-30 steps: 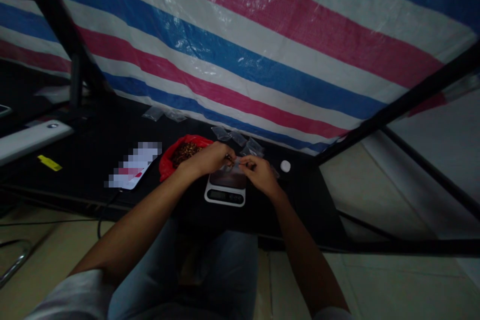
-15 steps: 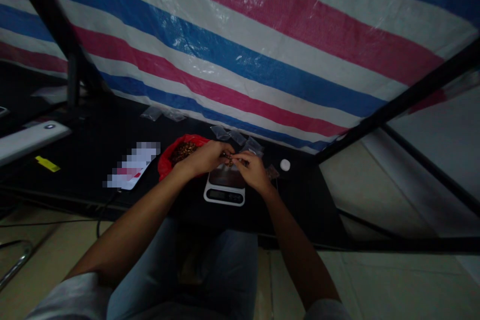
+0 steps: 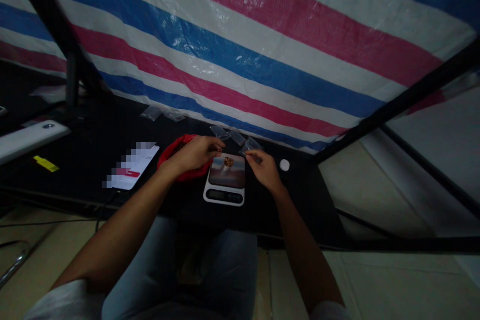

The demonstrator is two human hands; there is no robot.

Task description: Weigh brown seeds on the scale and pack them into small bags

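A white kitchen scale (image 3: 225, 197) with a shiny brown-looking top lies between my hands. On it is a small heap of brown bean-like pieces (image 3: 228, 161), apparently in a small pale cup. My left hand (image 3: 200, 152) hangs over the right rim of a red plastic bag (image 3: 191, 176), its fingertips drawn together above the scale's far left corner. Whatever sits in those fingers is too small to name. Beyond the scale's right edge, my right hand (image 3: 265, 167) has its thumb and fingers curled close together, near a clear little bag (image 3: 252, 145); its grip is unclear.
More clear bags (image 3: 220, 132) lie along the striped sheet (image 3: 240, 75). A white round cap (image 3: 285, 165) is at the right. Leftward are a blurred-out white phone-shaped object (image 3: 140, 167), a yellow tag (image 3: 46, 163) and a long white device (image 3: 35, 140). Black frame bars (image 3: 397, 92) slant at right.
My hands were together over the scale and have parted, left hand leftward and right hand rightward. The heap on the scale is now uncovered.
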